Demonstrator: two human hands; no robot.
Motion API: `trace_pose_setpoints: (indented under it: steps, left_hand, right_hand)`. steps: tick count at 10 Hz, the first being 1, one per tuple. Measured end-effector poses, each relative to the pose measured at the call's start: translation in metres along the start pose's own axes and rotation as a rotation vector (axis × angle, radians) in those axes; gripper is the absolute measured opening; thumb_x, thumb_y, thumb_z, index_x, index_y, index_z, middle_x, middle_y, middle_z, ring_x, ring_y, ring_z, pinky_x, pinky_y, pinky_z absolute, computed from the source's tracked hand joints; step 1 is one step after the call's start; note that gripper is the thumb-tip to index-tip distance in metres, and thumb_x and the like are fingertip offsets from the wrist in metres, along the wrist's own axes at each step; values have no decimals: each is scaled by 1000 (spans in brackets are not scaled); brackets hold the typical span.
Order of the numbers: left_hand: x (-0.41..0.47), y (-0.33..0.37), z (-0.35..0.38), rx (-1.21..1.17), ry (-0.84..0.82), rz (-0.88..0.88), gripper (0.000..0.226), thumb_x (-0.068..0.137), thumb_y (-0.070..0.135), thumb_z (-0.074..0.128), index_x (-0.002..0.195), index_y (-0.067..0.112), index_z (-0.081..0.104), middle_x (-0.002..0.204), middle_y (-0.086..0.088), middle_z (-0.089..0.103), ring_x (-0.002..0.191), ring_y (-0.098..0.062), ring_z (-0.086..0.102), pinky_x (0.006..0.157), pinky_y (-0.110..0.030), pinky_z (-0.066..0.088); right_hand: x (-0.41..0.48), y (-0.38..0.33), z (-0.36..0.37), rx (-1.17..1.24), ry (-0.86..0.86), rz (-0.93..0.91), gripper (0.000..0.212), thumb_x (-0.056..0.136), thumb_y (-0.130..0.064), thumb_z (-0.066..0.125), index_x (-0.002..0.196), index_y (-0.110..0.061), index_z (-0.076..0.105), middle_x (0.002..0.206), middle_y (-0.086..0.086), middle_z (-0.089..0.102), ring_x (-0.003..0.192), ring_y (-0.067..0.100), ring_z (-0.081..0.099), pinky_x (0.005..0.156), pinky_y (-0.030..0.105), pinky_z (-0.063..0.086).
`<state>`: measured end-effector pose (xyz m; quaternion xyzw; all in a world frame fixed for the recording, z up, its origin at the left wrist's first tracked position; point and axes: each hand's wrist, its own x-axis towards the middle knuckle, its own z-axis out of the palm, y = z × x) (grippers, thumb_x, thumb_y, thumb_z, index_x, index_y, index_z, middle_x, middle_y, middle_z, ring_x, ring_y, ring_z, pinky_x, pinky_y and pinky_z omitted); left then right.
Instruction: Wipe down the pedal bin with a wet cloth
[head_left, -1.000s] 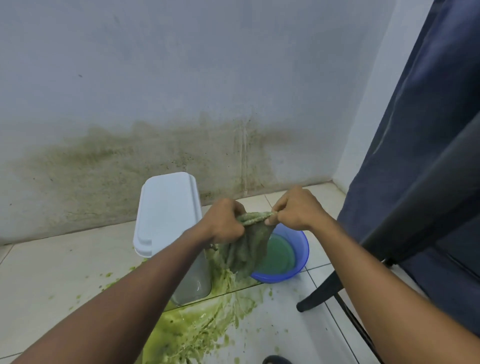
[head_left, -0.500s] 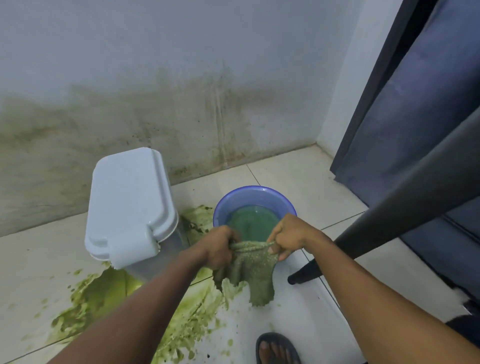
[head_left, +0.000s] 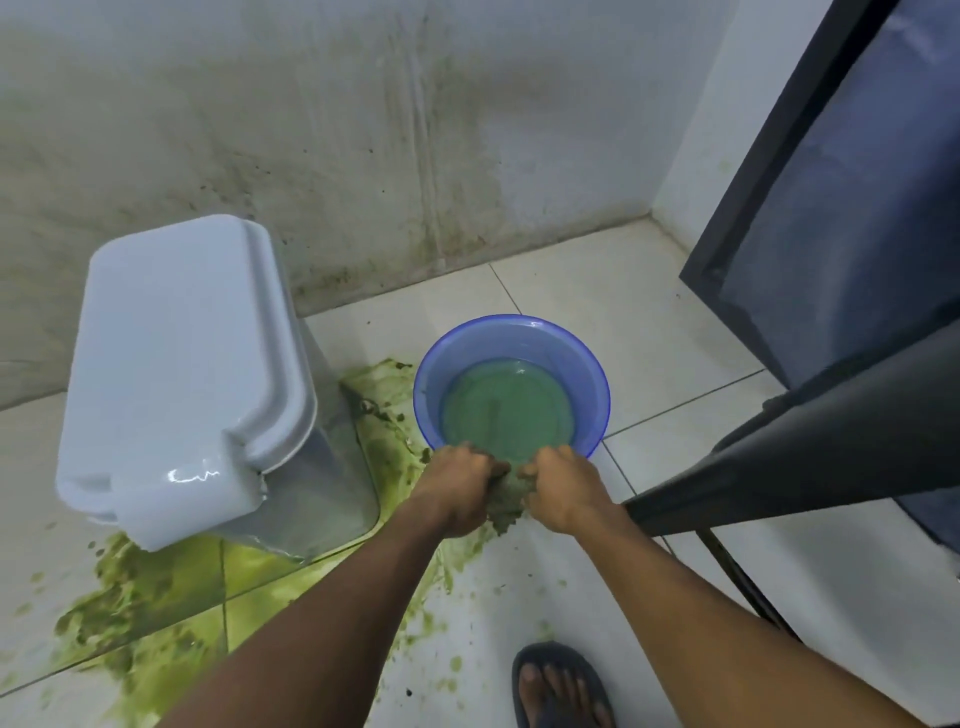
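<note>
Pedal bin (head_left: 187, 364) stands on the tiled floor (head_left: 597, 291) by the wall (head_left: 363, 130), just left of my hands. My left hand (head_left: 457, 491) and right hand (head_left: 563, 488) both clench the green cloth (head_left: 506, 496) at the near rim of the blue basin (head_left: 511, 332); it hung open half a second ago, now it's bunched.

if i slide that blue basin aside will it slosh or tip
The blue basin probably slides rather than tips: it looks wide and low. Its greenish water sits well below the rim, so gentle pushing likely won't spill it. A jerk could slosh it.
</note>
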<state>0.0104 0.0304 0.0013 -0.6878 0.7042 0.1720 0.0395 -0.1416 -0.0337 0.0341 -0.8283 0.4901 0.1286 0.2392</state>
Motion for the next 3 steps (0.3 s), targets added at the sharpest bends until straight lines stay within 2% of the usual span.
trace_pose_setpoints:
  steps: [1,2,3]
  left_hand:
    - [-6,1,-8,-80,64,-5,35,71,27,50,101,21,67,100,-2,72,97,-33,61,81,-40,52]
    - [-26,-3,-12,-227,206,-24,25,71,23,47,89,18,65,91,-6,70,89,-35,60,77,-42,51]
    - [-71,-9,4,-296,205,-106,31,82,22,47,102,21,70,101,-3,72,97,-26,63,82,-36,53]
  right_hand:
    - [-2,-5,-3,-42,22,22,30,82,-18,65,112,-20,71,119,12,64,108,36,63,92,35,53]
    - [-6,-20,-5,52,150,22,26,75,-15,58,97,-17,72,107,12,65,99,37,65,83,35,53]
    - [-27,-50,14,79,96,-51,29,76,-20,51,95,-14,71,100,9,71,99,34,66,81,36,52]
